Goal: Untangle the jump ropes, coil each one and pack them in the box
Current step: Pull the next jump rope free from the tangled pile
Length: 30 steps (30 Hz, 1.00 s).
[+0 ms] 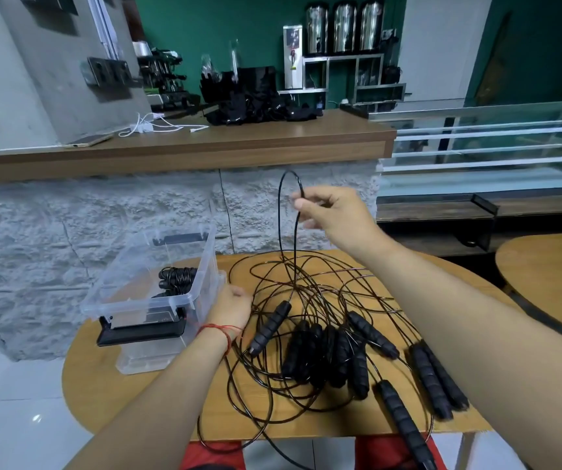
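A tangle of thin black jump ropes (310, 293) with several black ribbed handles (327, 357) lies on the wooden table (110, 395). My right hand (333, 212) is raised above the pile, pinching a loop of one rope (284, 205) between thumb and fingers. My left hand (232, 308) rests low at the left edge of the tangle, beside the box, fingers curled; what it grips is hidden. The clear plastic box (150, 300) stands at the table's left and holds one coiled black rope (177, 278).
The box's black latch (140, 332) faces me. A rough stone wall and a wooden counter (205, 144) rise behind the table. A second round table (550, 273) stands to the right. One handle (405, 422) hangs over the table's front edge.
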Tool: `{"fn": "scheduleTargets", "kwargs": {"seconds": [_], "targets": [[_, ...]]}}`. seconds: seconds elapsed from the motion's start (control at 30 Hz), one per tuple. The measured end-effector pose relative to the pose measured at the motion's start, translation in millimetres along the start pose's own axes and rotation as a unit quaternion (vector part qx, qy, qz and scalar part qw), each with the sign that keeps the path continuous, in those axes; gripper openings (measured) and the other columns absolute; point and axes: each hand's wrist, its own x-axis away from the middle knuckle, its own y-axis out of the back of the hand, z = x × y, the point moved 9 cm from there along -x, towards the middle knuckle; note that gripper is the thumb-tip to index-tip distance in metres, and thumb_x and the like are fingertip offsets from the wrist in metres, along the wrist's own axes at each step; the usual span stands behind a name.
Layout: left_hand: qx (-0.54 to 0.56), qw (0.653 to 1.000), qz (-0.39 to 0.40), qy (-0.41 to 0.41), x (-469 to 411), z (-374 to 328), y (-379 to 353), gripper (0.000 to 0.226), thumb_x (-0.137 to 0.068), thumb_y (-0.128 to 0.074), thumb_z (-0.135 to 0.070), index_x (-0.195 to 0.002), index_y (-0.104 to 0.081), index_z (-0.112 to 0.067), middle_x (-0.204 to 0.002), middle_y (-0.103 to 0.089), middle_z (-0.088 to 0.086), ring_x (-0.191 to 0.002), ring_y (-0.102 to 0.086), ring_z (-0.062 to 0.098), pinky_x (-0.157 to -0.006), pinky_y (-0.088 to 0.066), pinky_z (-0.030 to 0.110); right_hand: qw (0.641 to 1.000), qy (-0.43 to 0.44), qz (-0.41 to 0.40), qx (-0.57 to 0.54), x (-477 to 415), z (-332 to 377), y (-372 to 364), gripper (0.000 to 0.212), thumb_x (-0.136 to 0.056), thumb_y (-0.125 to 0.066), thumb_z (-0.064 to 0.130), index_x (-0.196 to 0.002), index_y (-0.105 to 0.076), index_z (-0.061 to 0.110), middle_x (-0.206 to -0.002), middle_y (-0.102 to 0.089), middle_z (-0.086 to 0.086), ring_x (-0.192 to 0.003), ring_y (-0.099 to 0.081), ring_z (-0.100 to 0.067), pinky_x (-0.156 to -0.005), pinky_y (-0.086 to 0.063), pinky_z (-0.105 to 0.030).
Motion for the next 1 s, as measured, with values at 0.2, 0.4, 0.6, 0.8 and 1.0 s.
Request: {"fn": "scheduleTargets", "kwargs": {"seconds": [0.2,0.4,0.6,0.8,1.0], "targets": [[-0.04,0.994,0.1,-0.027,1.6,-16.8,-47.1,0.051,-0.106,-0.057,-0.032,-0.153,-0.047,-0.016,-0.153,-0.055,0.005,-0.14,-0.053,0.025,-0.118,-0.039,0.035,0.998,0.036,-0.016,-0.04,-35.8,41.6,9.8,0.014,-0.101,-0.07,0.01,-0.109,-0.08,0.016,-0.094,-0.077,-0.007,-0.093,-0.078,-0.029,-0.085,-0.065,-0.038],[0.08,0.991,0.082,-0.068,-15.3,-67.8,-51.6,0.029,-0.112,-0.043,-0.025,-0.134,-0.062,-0.027,-0.126,-0.07,0.002,-0.099,-0.069,0.023,-0.081,-0.051,0.03,0.998,0.033,-0.009,-0.045,-46.2,36.8,13.0,0.013,-0.102,-0.069,0.011,-0.109,-0.079,0.014,-0.097,-0.077,-0.008,-0.095,-0.079,-0.025,-0.084,-0.063,-0.033],[0.012,0.981,0.084,-0.176,-25.9,-130.6,-56.6,0.03,-0.109,-0.051,-0.027,-0.131,-0.072,-0.024,-0.118,-0.072,-0.002,-0.102,-0.067,0.019,-0.076,-0.043,0.025,0.999,0.029,0.002,-0.045,-66.3,36.2,10.7,0.014,-0.103,-0.068,0.01,-0.11,-0.079,0.013,-0.093,-0.077,-0.004,-0.095,-0.078,-0.025,-0.084,-0.062,-0.031],[0.12,0.991,0.033,-0.038,-48.7,-100.2,-51.8,0.029,-0.096,-0.074,-0.028,-0.107,-0.051,-0.014,-0.087,-0.061,0.004,-0.07,-0.06,0.023,-0.063,-0.056,0.041,0.998,0.032,0.022,-0.052,-87.0,45.8,3.2,0.014,-0.103,-0.067,0.009,-0.109,-0.079,0.014,-0.094,-0.076,-0.008,-0.098,-0.077,-0.033,-0.087,-0.064,-0.036],[0.14,0.979,0.098,-0.115,-49.2,-139.0,-33.5,0.025,-0.097,-0.07,-0.015,-0.119,-0.057,-0.015,-0.111,-0.067,0.005,-0.102,-0.064,0.024,-0.081,-0.046,0.027,0.999,0.021,0.031,-0.037,-101.5,33.9,3.6,0.015,-0.102,-0.069,0.011,-0.113,-0.079,0.011,-0.092,-0.077,-0.006,-0.097,-0.077,-0.03,-0.081,-0.063,-0.029]]}}
